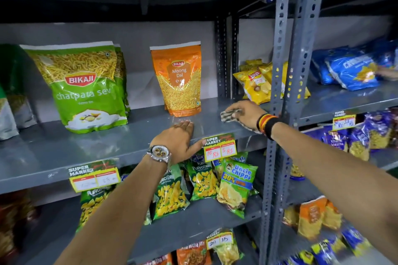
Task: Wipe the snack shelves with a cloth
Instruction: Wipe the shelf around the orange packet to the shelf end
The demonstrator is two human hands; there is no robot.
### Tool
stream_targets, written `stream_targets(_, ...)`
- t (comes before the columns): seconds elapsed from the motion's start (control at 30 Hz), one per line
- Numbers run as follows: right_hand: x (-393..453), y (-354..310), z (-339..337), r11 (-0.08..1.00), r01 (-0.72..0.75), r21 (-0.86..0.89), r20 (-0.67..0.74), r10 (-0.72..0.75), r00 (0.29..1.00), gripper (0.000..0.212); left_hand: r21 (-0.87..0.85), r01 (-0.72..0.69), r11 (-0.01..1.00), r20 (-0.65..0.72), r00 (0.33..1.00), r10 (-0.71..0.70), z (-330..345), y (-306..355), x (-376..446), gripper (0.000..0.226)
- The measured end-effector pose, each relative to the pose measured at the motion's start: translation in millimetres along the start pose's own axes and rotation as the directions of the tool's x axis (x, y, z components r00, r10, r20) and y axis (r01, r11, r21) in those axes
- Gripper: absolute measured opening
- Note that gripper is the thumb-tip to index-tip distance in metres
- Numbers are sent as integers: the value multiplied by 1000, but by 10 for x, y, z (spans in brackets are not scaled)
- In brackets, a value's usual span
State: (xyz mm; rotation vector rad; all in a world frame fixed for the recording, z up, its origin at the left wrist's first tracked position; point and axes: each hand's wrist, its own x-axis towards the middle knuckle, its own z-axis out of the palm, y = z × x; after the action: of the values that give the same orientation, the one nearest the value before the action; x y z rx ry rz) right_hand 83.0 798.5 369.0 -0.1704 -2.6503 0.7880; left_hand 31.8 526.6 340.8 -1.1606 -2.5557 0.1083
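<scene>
A grey metal shelf (107, 144) runs across the middle of the view. My right hand (245, 115) presses a small patterned cloth (228, 115) flat on the shelf's right end, fingers curled over it. Resting palm down on the shelf's front edge is my left hand (178, 142), fingers together and holding nothing, a watch on its wrist. An orange Moong Dal pouch (179, 79) stands upright just behind and between the two hands. A green chatpata sev pouch (86, 86) stands further left.
Yellow chip bags (256, 84) lie at the shelf's far right, behind a perforated upright post (277, 92). Price tags (219, 147) hang from the shelf edge. Green snack packets (204, 180) fill the shelf below. Blue bags (353, 71) sit on the neighbouring rack.
</scene>
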Motion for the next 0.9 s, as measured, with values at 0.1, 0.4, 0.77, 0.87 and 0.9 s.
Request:
stream_targets(0.1, -335, -247, -13, 992, 128, 10, 124, -128, 984, 27, 10, 1, 1000, -16, 1000, -1, -32, 14, -33, 91)
stream_targets(0.4, -1581, 2, 460, 946, 114, 304, 88, -147, 985, 27, -66, -106, 992, -333, 940, 78, 639, 412, -1100, 68)
stream_targets(0.77, -1103, 238, 2416, 990, 49, 130, 320, -88, 943, 34, -217, 285, 934, 151, 955, -257, 2447, -9, -2018, 76)
stream_targets(0.87, -1043, 193, 2864, 990, 129, 53, 380, -140, 914, 42, -251, 317, 915, 167, 945, -282, 2773, 6, -2109, 81)
stream_targets(0.9, -1078, 215, 3011, 988, 153, 17, 388, -148, 910, 46, -256, 322, 911, 196, 940, -278, 2864, 13, -2133, 82)
